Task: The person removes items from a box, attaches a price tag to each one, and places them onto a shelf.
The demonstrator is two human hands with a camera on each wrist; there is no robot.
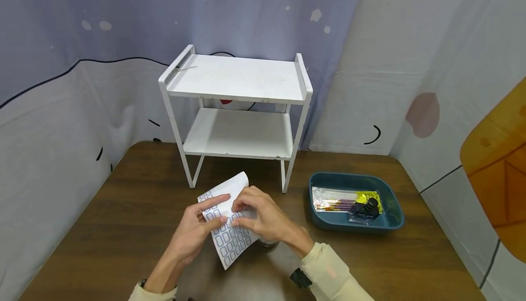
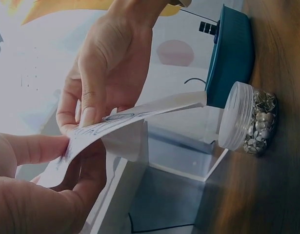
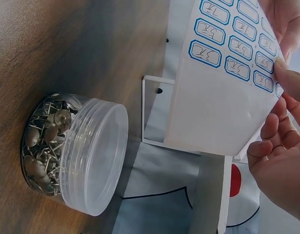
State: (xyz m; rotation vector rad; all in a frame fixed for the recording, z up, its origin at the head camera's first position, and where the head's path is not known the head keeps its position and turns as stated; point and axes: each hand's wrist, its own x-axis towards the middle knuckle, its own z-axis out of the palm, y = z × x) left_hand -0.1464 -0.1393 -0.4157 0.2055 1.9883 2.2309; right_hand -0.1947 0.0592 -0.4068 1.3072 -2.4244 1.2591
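A white sheet of blue-framed sticker labels (image 1: 232, 241) is held up over the table between both hands, tilted. Handwritten marks fill the labels visible in the right wrist view. My left hand (image 1: 191, 228) grips the sheet's left side, thumb on the printed face and fingers behind it. From the right, my right hand (image 1: 263, 216) pinches the sheet, thumb and fingertips close together at the labels. Below it, mostly hidden in the head view, stands a clear round jar of thumbtacks (image 3: 42, 146) with its translucent lid (image 3: 108, 161) on.
Behind the hands is a white two-tier shelf (image 1: 238, 79), bare on both tiers. To the right sits a teal bin (image 1: 328, 225) holding a clear packet of slim purple sticks (image 1: 334, 205) and a small black object (image 1: 365, 208). Printed curtains hang behind the brown table (image 1: 119, 228).
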